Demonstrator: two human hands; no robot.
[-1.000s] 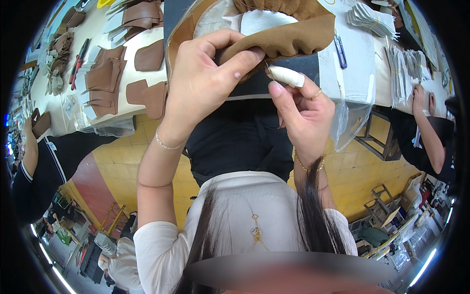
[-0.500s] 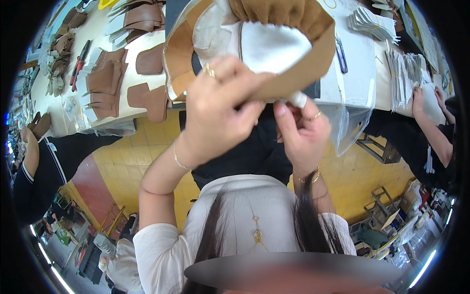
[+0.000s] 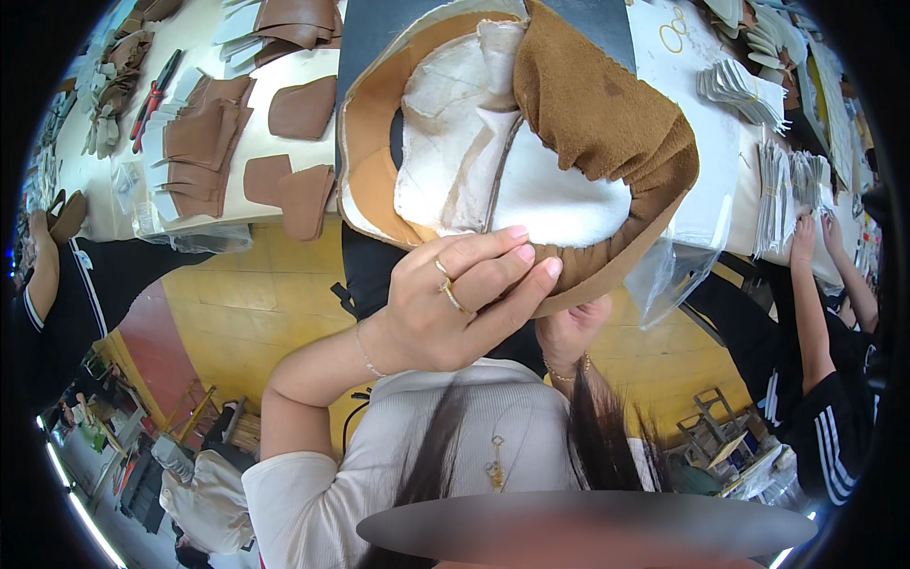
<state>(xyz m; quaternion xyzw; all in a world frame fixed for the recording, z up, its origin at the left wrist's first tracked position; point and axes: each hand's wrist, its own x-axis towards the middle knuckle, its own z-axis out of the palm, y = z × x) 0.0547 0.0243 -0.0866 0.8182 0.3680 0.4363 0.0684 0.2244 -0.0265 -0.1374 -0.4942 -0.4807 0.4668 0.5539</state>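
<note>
A large ring-shaped workpiece of brown suede (image 3: 607, 104) is held up at the near table edge. Its right side is gathered in folds. The inside shows white lining, and a tan band curves along its left. My left hand (image 3: 455, 299), with rings on it, pinches the near edge of the suede, its fingertips laid over the rim. Beneath the same edge my right hand (image 3: 573, 332) grips the band from below; most of its fingers are hidden behind the suede.
Brown leather pieces (image 3: 303, 106) and stacks (image 3: 199, 156) lie on the table at the left, with red-handled pliers (image 3: 152, 104). Pale strips in bundles (image 3: 744, 92) and yellow rubber bands (image 3: 673, 33) lie at the right. A co-worker's hands (image 3: 804, 237) touch strips there. Clear plastic (image 3: 664, 275) hangs off the edge.
The workpiece has turned and come closer to me, showing more of its lining. My left hand moved from above the edge to its rim; my right hand slipped lower, beneath the suede.
</note>
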